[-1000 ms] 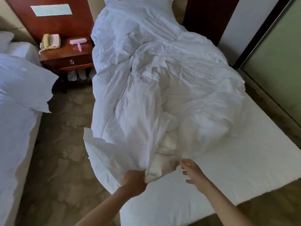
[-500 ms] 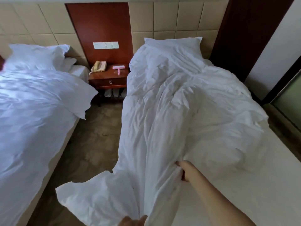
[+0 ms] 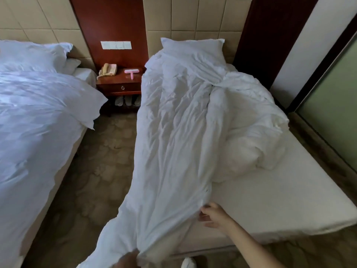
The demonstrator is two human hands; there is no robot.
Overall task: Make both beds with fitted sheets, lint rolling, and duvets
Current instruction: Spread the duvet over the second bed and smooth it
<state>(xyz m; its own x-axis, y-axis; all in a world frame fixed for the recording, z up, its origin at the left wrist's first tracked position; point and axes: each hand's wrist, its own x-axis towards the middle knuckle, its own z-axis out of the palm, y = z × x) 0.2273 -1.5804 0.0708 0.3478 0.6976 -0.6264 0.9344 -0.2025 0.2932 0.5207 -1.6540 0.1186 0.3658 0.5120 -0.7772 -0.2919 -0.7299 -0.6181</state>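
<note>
The duvet [image 3: 173, 142] lies bunched lengthwise on the right-hand bed [image 3: 280, 200]. The left hand [image 3: 126, 261], blurred, clutches its gathered corner; fingers [image 3: 203, 207] of the right hand [image 3: 214, 216] pinch its edge. The hands should probably spread wide before pulling it square.

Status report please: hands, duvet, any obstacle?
Left hand grips duvet foot end, blurred. Right hand pinches its edge. Duvet bunched on bed. Nothing in the way.
</note>
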